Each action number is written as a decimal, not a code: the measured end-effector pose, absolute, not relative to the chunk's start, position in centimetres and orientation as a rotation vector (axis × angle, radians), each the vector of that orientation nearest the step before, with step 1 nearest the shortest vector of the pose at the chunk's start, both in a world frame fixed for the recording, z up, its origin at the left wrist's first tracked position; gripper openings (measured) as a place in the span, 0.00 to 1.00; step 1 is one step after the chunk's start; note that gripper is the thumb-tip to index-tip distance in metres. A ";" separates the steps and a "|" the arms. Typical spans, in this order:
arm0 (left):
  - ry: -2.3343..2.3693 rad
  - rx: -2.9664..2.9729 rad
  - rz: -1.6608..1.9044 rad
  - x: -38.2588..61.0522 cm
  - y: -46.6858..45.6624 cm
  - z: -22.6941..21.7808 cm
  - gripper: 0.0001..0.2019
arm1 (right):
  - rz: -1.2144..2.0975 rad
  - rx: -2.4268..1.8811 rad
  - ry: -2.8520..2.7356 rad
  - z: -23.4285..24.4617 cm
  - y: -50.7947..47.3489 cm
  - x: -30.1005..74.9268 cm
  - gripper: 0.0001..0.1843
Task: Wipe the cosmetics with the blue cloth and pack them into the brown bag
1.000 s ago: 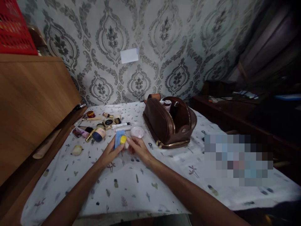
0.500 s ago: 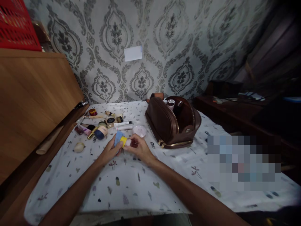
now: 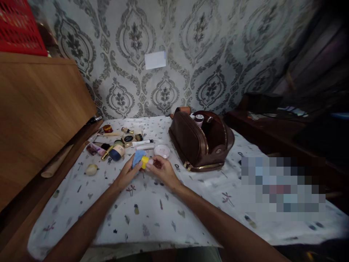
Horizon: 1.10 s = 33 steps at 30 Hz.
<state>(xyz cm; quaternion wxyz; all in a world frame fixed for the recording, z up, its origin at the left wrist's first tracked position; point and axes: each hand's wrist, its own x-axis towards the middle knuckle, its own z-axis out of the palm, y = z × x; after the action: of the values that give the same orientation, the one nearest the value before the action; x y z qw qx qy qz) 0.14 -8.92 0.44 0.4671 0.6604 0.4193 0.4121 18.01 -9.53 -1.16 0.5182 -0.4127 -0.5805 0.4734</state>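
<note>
Low over the printed sheet, my left hand [image 3: 127, 175] is closed round a blue cloth [image 3: 138, 156]. Its thumb presses on a small yellow container [image 3: 144, 162] with a pale end, whose exact kind I cannot make out. My right hand [image 3: 165, 174] pinches that pale end between thumb and fingers. Just beyond the hands lie a round clear compact [image 3: 161, 151] and a white tube [image 3: 143, 143]. A blue jar with a cream label [image 3: 117, 152] stands left of them.
An open brown leather bag [image 3: 188, 136] with bottles inside stands right of my hands. Brushes, a gold tube [image 3: 107, 153] and a red-lidded jar [image 3: 107, 128] lie at the back left. A pale round item [image 3: 92, 169] sits nearer. A wooden cabinet [image 3: 40, 116] borders the left side.
Both hands stay in nearly the same place. The yellow container has turned slightly in my fingers, and my right fingers now cover more of its pale end. The view has shifted a little.
</note>
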 end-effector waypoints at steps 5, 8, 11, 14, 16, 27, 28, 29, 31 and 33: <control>0.962 1.733 1.049 0.0 -8.9 0.4 0.24 | 1.494 -0.893 -1.223 -1.1 -9.3 17.9 0.30; 0.983 1.788 1.060 0.1 -8.9 0.6 0.23 | 1.616 -0.856 -1.130 -1.0 -9.4 17.8 0.32; 1.010 1.880 1.087 0.2 -8.9 0.7 0.20 | 1.776 -0.790 -1.077 -0.7 -9.6 17.9 0.30; 1.078 1.972 1.123 0.3 -9.0 0.8 0.18 | 1.934 -0.689 -1.051 -0.4 -9.8 18.1 0.27; 1.158 2.009 1.167 0.4 -9.2 0.9 0.16 | 1.996 -0.637 -1.022 -0.2 -9.9 18.1 0.26; 1.221 1.992 1.224 1.1 -9.5 -0.1 0.23 | 1.869 -0.564 -0.807 -0.3 -9.9 17.9 0.27; 1.223 2.009 1.178 1.1 -9.5 -0.2 0.26 | 1.855 -0.565 -0.797 -0.3 -9.9 17.9 0.27; 1.231 2.021 1.134 1.1 -9.4 -0.3 0.27 | 1.849 -0.568 -0.798 -0.3 -9.9 17.8 0.27; 1.248 2.025 1.060 1.0 -9.4 -0.2 0.27 | 1.855 -0.578 -0.814 -0.4 -10.0 17.8 0.26; 1.243 2.030 1.001 0.9 -9.4 0.2 0.24 | 1.866 -0.587 -0.833 -0.6 -9.9 17.8 0.26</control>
<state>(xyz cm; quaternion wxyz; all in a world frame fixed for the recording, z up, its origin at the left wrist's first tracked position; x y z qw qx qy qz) 0.87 -9.39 0.22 0.2759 0.7557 0.4627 0.3725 17.77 -9.92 -0.63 0.4861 -0.2413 -0.3422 0.7670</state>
